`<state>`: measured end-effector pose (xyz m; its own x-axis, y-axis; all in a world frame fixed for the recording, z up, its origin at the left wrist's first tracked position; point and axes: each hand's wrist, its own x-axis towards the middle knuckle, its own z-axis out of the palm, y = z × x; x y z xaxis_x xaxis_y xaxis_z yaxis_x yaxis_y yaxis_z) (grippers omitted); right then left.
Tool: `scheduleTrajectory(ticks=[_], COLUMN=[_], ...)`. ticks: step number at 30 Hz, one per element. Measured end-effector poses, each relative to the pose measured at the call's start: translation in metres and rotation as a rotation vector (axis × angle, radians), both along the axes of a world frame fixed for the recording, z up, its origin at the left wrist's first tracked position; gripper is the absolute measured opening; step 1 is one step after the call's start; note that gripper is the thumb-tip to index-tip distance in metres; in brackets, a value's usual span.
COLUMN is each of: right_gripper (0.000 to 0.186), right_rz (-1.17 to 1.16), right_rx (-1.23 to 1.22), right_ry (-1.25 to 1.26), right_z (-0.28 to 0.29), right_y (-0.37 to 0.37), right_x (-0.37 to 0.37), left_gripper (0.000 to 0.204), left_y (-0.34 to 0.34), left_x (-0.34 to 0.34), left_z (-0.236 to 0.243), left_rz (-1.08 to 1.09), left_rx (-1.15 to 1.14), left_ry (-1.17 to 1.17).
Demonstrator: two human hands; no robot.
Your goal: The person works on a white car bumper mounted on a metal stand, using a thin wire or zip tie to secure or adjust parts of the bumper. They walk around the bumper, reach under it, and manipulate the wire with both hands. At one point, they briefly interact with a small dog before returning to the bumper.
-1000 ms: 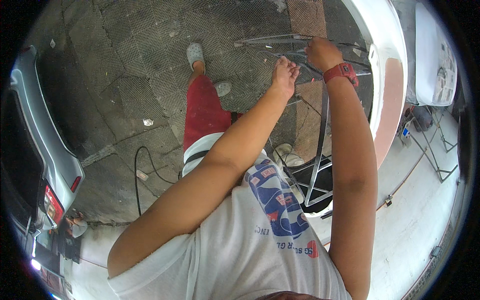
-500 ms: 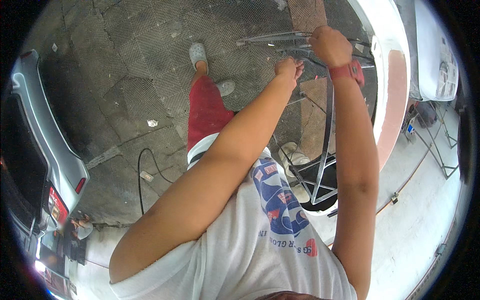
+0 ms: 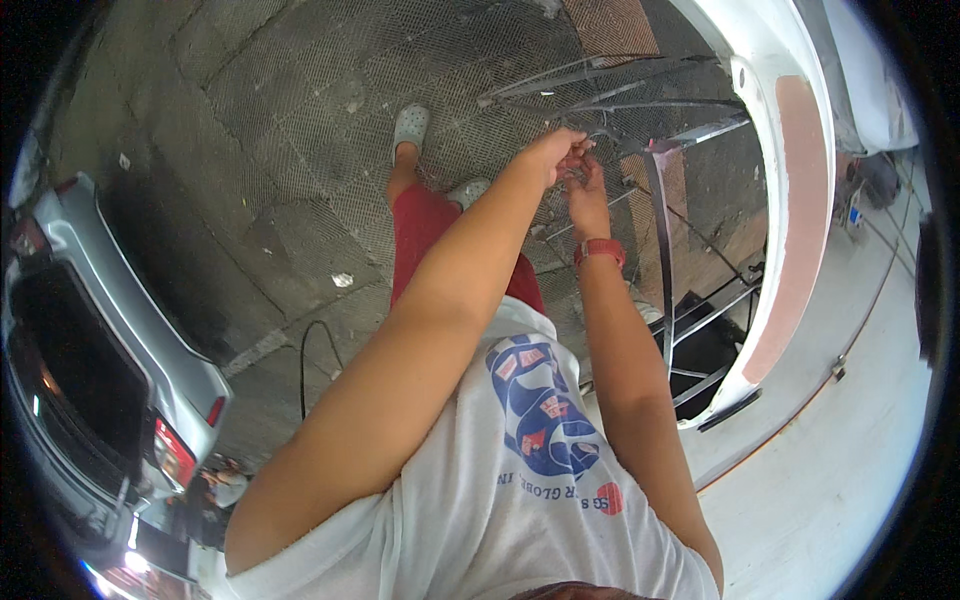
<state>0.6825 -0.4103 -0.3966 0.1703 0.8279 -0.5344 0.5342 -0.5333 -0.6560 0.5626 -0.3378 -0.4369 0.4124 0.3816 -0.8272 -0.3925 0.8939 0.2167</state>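
Note:
My left hand [image 3: 560, 153] and my right hand [image 3: 588, 195] come together in front of me, over the metal stand. The left fingers are pinched, and so are the right fingers just below them. Whatever sits between the fingertips is too small to make out. A red wristband [image 3: 600, 252] circles my right wrist. Beside the hands stands a dark metal-bar stand [image 3: 660, 215]. Against it rests a long curved white car bumper [image 3: 755, 95] with a pinkish-brown patch [image 3: 806, 180] on its face.
A silver car [image 3: 135, 290] stands at the left. Dark textured floor [image 3: 270, 130] lies around my feet in grey clogs [image 3: 411, 128]. A black cable [image 3: 306, 365] loops on the floor. A white surface [image 3: 830, 450] with an orange-brown line runs along the right.
My right hand has left the bars near the bumper and moved left and toward me, meeting my left hand. The left hand has shifted slightly left. The whole view has swung a little.

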Motion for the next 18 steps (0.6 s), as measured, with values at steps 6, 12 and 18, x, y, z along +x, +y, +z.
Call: scheduleTrajectory(ticks=[6,12,18], right_gripper=[0.051,0.033,0.024], right_rz=[-0.167,-0.155,0.050], right_rx=[-0.079,-0.102,0.044], right_ry=[0.307,0.211,-0.244], right_z=[-0.045,-0.075,-0.063], right_y=[0.012,-0.006,-0.002], right_x=[-0.017,-0.018,0.005], left_gripper=[0.021,0.024,0.036], left_y=[0.009,0.008,-0.010], left_x=[0.004,-0.020,-0.063], left_z=[-0.025,-0.024,-0.026], left_rz=[-0.042,-0.173,-0.273], left_rx=[-0.063,0.035,0.108], left_ry=[-0.084,-0.182,-0.165])
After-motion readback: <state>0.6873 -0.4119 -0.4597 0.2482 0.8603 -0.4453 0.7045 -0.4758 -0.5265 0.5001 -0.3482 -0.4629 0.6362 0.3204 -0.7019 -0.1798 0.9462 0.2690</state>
